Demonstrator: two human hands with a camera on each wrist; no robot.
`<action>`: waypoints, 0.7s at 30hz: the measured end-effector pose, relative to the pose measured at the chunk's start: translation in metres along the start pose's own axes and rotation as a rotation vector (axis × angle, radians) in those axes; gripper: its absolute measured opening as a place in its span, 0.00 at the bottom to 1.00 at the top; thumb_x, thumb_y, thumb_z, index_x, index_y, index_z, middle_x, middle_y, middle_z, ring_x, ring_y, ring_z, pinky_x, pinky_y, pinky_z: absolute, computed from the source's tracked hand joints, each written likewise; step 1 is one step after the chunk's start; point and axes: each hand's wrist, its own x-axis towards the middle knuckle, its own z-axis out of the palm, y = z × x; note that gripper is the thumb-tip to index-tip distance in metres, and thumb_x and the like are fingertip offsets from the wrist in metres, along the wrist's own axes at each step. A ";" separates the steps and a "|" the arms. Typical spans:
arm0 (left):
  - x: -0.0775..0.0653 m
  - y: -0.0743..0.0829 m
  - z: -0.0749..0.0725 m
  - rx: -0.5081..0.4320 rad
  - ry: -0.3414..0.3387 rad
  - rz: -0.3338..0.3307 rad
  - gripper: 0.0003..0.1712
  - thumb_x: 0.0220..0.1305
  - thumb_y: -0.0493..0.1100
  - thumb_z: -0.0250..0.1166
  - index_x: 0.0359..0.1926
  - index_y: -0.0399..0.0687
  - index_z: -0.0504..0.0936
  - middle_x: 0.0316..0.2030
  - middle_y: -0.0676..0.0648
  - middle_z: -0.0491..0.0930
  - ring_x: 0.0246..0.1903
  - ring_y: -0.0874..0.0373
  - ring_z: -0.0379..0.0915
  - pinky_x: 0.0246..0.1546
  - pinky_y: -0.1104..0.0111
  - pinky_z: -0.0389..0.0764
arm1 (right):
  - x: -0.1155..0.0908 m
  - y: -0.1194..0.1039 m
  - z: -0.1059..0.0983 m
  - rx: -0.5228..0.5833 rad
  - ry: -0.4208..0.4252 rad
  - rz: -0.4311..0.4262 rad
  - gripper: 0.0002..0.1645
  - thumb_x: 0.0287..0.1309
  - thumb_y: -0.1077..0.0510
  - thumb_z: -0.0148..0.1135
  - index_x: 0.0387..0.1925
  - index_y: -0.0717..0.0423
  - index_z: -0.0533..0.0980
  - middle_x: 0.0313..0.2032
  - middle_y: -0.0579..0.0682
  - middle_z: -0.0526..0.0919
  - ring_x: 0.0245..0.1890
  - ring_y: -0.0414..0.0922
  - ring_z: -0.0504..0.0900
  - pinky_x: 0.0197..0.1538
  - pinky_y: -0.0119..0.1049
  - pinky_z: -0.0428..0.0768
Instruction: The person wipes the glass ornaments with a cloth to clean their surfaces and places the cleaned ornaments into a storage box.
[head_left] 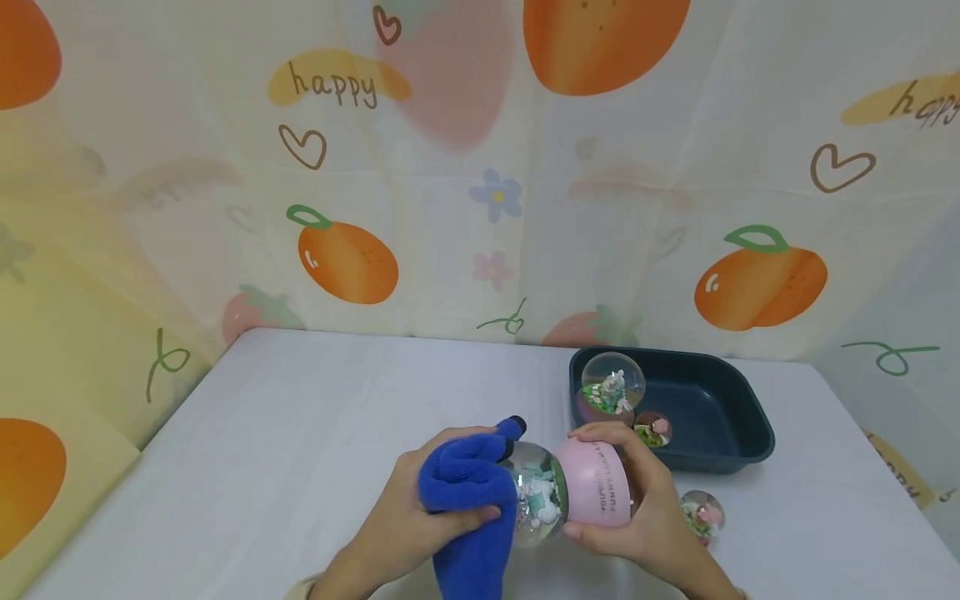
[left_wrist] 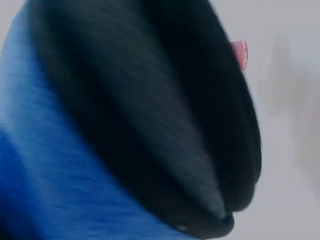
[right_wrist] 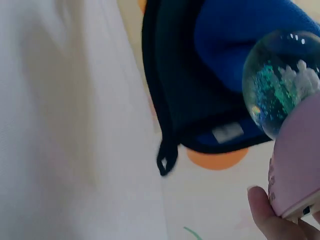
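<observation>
My right hand [head_left: 637,500] grips the pink base of a snow globe [head_left: 596,483], which lies on its side with the glass ball pointing left. Green and white figures show inside the glass. In my left hand [head_left: 408,500] is a bunched blue cloth [head_left: 468,492], pinched between thumb and fingers and lying against the ball. The right wrist view shows the dark edging and hanging loop of the cloth [right_wrist: 170,100] beside the snow globe [right_wrist: 295,145], with fingertips at its base. Cloth [left_wrist: 90,165] fills most of the left wrist view and hides the left hand there.
A dark rectangular tray [head_left: 708,400] stands at the back right of the white table [head_left: 300,433]. Inside its left end are a large snow globe [head_left: 611,392] and a small one [head_left: 654,429]. Another small snow globe [head_left: 703,515] sits on the table, right of my right hand.
</observation>
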 end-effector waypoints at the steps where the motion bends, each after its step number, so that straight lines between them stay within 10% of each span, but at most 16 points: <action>1: 0.000 0.000 0.001 0.001 -0.020 -0.012 0.33 0.56 0.38 0.73 0.63 0.50 0.73 0.54 0.44 0.82 0.50 0.57 0.81 0.49 0.65 0.81 | 0.000 0.000 0.000 -0.006 0.010 0.009 0.47 0.33 0.72 0.80 0.59 0.59 0.69 0.57 0.47 0.76 0.47 0.41 0.79 0.40 0.39 0.86; 9: 0.002 -0.003 0.001 -0.105 -0.165 -0.261 0.48 0.54 0.50 0.75 0.71 0.53 0.59 0.61 0.46 0.73 0.58 0.49 0.72 0.57 0.51 0.75 | 0.000 -0.003 0.001 0.015 0.054 0.010 0.47 0.33 0.73 0.79 0.59 0.60 0.69 0.56 0.48 0.77 0.48 0.41 0.77 0.41 0.37 0.85; 21: 0.001 -0.002 0.001 -0.030 -0.107 -0.185 0.38 0.63 0.44 0.69 0.71 0.51 0.62 0.64 0.47 0.70 0.61 0.50 0.70 0.60 0.60 0.72 | 0.001 -0.003 0.002 0.045 0.123 -0.017 0.48 0.28 0.77 0.78 0.58 0.62 0.69 0.56 0.47 0.78 0.51 0.42 0.76 0.40 0.36 0.84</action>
